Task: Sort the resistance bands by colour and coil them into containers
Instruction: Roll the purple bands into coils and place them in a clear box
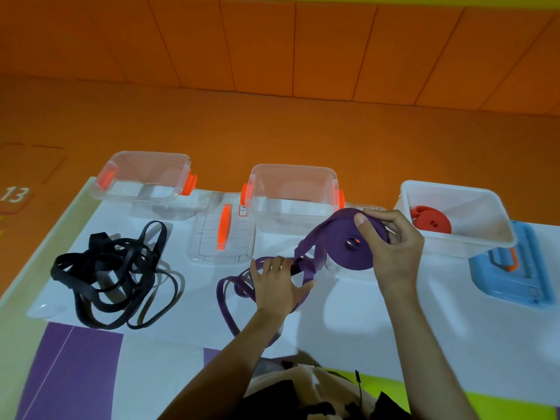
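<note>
The purple band [338, 253] is soft and springy: the right hand [394, 247] clamps the coil's edges just before the middle container [292, 171]; the left hand [275, 287], fingers spread, seemingly presses its loose tail.

Half-coiled purple band [353, 247], tangled black bands [115, 274]

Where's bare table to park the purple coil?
Bare table right of the right forearm, nearer than the white container and blue lid. A narrower strip between the black bands and loose purple band. Crowded mid-table, where the left hand and right hand work the purple coil.
</note>
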`<state>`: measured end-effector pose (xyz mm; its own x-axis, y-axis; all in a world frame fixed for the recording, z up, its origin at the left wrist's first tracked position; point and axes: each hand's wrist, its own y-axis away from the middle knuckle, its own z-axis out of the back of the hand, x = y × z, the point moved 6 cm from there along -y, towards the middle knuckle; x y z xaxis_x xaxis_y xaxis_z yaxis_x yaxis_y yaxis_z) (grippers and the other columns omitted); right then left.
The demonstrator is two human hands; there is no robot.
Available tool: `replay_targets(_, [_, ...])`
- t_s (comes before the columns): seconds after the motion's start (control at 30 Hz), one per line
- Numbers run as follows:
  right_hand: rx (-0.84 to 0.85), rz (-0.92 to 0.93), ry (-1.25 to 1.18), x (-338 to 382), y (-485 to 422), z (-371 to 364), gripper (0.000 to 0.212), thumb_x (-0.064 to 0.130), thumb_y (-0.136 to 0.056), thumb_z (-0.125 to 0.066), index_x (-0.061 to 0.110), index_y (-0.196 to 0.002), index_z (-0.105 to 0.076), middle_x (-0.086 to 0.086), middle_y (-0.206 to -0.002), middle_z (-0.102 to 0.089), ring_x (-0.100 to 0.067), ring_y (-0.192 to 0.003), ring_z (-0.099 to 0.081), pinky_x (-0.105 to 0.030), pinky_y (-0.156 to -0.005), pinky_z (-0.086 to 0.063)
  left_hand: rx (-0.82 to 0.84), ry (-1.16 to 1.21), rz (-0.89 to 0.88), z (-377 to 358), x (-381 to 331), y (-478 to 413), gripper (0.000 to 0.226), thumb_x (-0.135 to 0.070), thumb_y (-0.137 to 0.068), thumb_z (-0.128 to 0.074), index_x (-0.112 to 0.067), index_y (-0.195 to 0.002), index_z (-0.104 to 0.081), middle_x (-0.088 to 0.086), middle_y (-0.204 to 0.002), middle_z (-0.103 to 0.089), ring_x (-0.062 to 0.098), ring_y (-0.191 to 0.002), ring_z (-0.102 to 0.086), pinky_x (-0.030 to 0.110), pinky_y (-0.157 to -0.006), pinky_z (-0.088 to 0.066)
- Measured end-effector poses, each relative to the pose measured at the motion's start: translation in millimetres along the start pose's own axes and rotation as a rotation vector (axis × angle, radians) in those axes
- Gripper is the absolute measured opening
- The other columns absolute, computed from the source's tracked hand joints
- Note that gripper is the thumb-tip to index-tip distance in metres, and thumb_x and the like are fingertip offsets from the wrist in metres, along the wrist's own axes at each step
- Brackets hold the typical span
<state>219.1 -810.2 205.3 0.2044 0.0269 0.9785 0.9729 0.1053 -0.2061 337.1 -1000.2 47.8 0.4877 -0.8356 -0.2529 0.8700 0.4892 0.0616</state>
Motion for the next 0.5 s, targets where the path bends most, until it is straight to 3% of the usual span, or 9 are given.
replay_targets(0.1, [-0.005,0.005,-0.002,1.3,0.7,-3.2,0.015,0.021,-0.089,-0.086,0.027,-0.101,-0.078,0.006,-0.102,-0.079,-0.015,-0.102,-0.074,-0.022,-0.080,-0.060,0.030,-0.032,0.045,6.3,-0.3,-4.1,0.041,-0.068,-0.088,-0.057,-0.030,-0.097,-0.070,-0.012,-0.094,-0.074,0.014,-0.099,-0.068,0.055,-0.120,-0.033])
replay_targets(0.17, [-0.016,0.010,0.013,2.3,0.8,-3.8,0.016,0.022,-0.090,-0.086,0.028,-0.102,-0.078,0.005,-0.103,-0.079,-0.017,-0.102,-0.074,-0.025,-0.082,-0.062,0.049,-0.011,0.041,12.9,-0.7,-6.5,0.024,-0.048,-0.087,-0.061,-0.026,-0.077,-0.060,-0.011,-0.067,-0.062,0.015,-0.068,-0.060,0.047,-0.100,-0.052])
replay_targets(0.23, [-0.019,0.028,0.062,2.6,0.6,-4.1,0.016,0.023,-0.090,-0.086,0.028,-0.103,-0.077,0.009,-0.103,-0.079,-0.015,-0.101,-0.074,-0.026,-0.082,-0.062,0.078,-0.017,-0.006,21.2,0.0,-8.4,0.023,-0.039,-0.083,-0.065,-0.023,-0.069,-0.057,-0.008,-0.057,-0.057,0.016,-0.054,-0.055,0.033,-0.073,-0.058])
replay_targets(0.27, [-0.012,0.044,0.108,2.2,0.7,-4.9,0.017,0.024,-0.090,-0.086,0.028,-0.103,-0.076,0.012,-0.102,-0.078,-0.014,-0.100,-0.074,-0.027,-0.081,-0.063,0.100,-0.018,-0.031,24.0,1.6,-9.4,0.021,-0.039,-0.084,-0.065,-0.022,-0.072,-0.061,-0.007,-0.059,-0.061,0.016,-0.055,-0.059,0.030,-0.069,-0.057])
replay_targets(0.4, [0.070,0.121,0.334,-4.5,2.9,-14.6,0.020,0.026,-0.091,-0.085,0.034,-0.105,-0.073,0.024,-0.097,-0.073,-0.011,-0.094,-0.071,-0.031,-0.077,-0.062,0.087,0.077,-0.083,43.5,8.0,-13.7,0.023,-0.042,-0.089,-0.057,-0.024,-0.091,-0.071,-0.003,-0.069,-0.069,0.020,-0.068,-0.067,0.033,-0.082,-0.057])
replay_targets(0.5, [0.125,0.130,0.429,-16.3,4.7,-23.6,0.019,0.028,-0.091,-0.084,0.032,-0.105,-0.072,0.027,-0.096,-0.070,-0.005,-0.091,-0.069,-0.031,-0.075,-0.062,0.094,0.406,0.019,68.2,18.6,-12.3,0.019,-0.046,-0.086,-0.067,-0.029,-0.095,-0.070,-0.010,-0.077,-0.072,0.015,-0.074,-0.069,0.032,-0.075,-0.059])
